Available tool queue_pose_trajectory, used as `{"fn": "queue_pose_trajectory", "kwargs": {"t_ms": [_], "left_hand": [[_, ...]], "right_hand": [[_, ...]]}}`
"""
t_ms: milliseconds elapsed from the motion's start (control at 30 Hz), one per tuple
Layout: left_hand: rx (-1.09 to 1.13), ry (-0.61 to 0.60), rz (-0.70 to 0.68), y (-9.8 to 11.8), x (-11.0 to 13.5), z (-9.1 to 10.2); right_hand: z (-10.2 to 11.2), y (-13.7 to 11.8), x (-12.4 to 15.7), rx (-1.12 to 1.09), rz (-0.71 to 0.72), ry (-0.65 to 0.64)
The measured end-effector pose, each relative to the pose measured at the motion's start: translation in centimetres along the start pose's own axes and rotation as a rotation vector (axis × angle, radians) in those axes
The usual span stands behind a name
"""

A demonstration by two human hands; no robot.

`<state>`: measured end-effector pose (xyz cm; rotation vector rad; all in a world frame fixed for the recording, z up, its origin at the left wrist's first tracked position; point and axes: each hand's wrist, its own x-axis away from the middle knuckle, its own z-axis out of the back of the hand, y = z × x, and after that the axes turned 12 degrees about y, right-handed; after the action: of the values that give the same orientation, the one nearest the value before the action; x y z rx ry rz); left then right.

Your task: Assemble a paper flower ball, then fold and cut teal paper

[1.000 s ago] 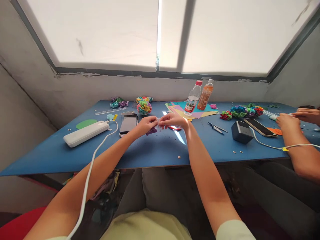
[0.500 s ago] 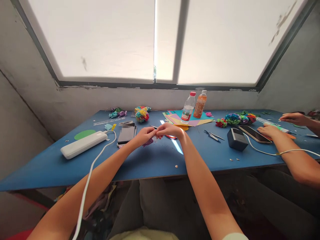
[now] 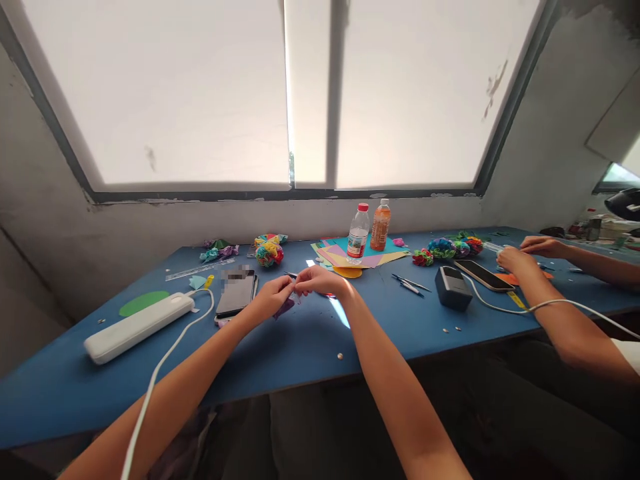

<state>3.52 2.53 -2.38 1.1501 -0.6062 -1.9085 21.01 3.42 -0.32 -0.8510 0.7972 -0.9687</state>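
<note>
My left hand (image 3: 273,297) is closed in a pinch on a small purple piece of crumpled paper (image 3: 285,309), which hangs just below the fingertips. Against it, my right hand (image 3: 323,280) pinches at the paler, thin edge of the same piece; the fingertips of both hands meet and partly hide it. Both hands are held a little above the blue table (image 3: 310,353). To the left of my left hand lies a phone (image 3: 237,293). Behind my right hand, partly hidden, are a dark pointed tool and something red-rimmed.
A white power bank (image 3: 140,327) with a cable lies left. Two bottles, a clear one (image 3: 357,235) and an orange one (image 3: 381,227), stand on coloured paper. Colourful paper flowers (image 3: 270,253), pens (image 3: 411,285) and a black box (image 3: 453,289) lie around. A co-worker's hands (image 3: 515,260) work at right.
The view has swung to the right and up, so things sit further left and lower. My hands stay together on the purple paper. The co-worker's two hands have come closer together.
</note>
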Motion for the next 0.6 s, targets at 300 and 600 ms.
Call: {"fn": "queue_pose_trajectory", "kwargs": {"t_ms": [300, 600], "left_hand": [[0.004, 0.047, 0.068, -0.26, -0.14, -0.19], [0.115, 0.066, 0.271, -0.55, 0.00, -0.36]], "right_hand": [[-0.56, -0.43, 0.59, 0.154, -0.002, 0.174], [-0.11, 0.48, -0.11, 0.091, 0.048, 0.198]]}}
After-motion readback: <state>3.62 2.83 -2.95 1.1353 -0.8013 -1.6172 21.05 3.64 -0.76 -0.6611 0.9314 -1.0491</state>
